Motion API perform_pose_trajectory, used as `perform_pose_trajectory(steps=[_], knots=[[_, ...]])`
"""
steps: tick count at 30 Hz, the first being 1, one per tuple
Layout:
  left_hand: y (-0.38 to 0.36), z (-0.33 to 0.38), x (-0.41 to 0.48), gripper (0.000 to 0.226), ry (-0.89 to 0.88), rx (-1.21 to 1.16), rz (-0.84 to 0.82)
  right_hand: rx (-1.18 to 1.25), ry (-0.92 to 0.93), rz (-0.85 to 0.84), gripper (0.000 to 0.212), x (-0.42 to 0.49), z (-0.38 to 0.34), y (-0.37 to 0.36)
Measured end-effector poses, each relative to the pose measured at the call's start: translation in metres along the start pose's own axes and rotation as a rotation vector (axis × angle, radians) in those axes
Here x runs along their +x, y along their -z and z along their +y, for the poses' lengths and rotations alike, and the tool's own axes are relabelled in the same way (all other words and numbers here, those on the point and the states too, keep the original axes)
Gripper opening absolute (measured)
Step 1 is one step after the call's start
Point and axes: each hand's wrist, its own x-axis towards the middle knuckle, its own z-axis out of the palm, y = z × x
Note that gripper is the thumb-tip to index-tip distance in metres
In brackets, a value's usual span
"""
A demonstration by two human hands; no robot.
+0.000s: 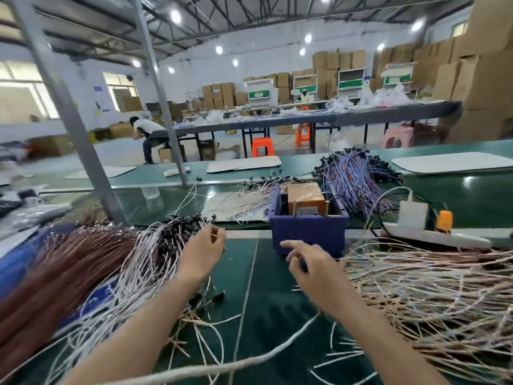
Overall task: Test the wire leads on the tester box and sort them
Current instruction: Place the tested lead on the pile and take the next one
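Observation:
The tester box (306, 215) is a blue tray with an orange-brown unit inside, standing at the middle of the green bench. My left hand (201, 252) pinches a thin wire lead (213, 220) at the edge of a big pile of white and brown leads (116, 262) on the left. Just in front of the box hovers my right hand (308, 266), fingers loosely spread, holding nothing. A tangled heap of pale pink leads (433, 295) lies to its right. A smaller batch of white leads (244, 201) lies behind, left of the box.
A bundle of purple and blue leads (358, 179) lies behind the box. A white power strip (433, 234) with plugs sits at the right. A grey metal post (69, 115) rises at the left. A white cord (249, 359) crosses the near bench.

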Motion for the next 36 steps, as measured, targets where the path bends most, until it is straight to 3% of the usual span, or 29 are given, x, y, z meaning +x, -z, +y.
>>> perform_pose_trajectory(steps=[3,8,19,24,27,31,36], knots=[[0.025,-0.031,0.014,0.026,0.066,0.105,-0.077,0.110,-0.163,-0.232,0.029,0.003,0.009,-0.022],[0.030,-0.046,0.041,0.031,0.111,0.225,-0.103,0.263,-0.259,-0.246,0.023,0.015,0.016,-0.028],[-0.015,-0.036,0.100,0.050,0.329,0.602,-0.064,0.330,-0.261,-0.124,0.028,0.011,0.036,-0.036],[-0.027,-0.042,0.109,0.033,0.374,0.616,-0.013,0.398,-0.299,-0.097,0.026,0.014,0.042,-0.038],[-0.023,-0.046,0.110,0.033,0.413,0.493,0.023,0.424,-0.303,-0.090,0.026,0.013,0.042,-0.037],[-0.007,-0.037,0.097,0.036,0.436,0.102,0.184,0.504,-0.302,-0.069,0.029,0.012,0.037,-0.032],[0.006,0.016,0.031,0.014,0.138,-0.631,0.276,0.651,-0.276,0.010,0.029,0.010,0.029,-0.027]])
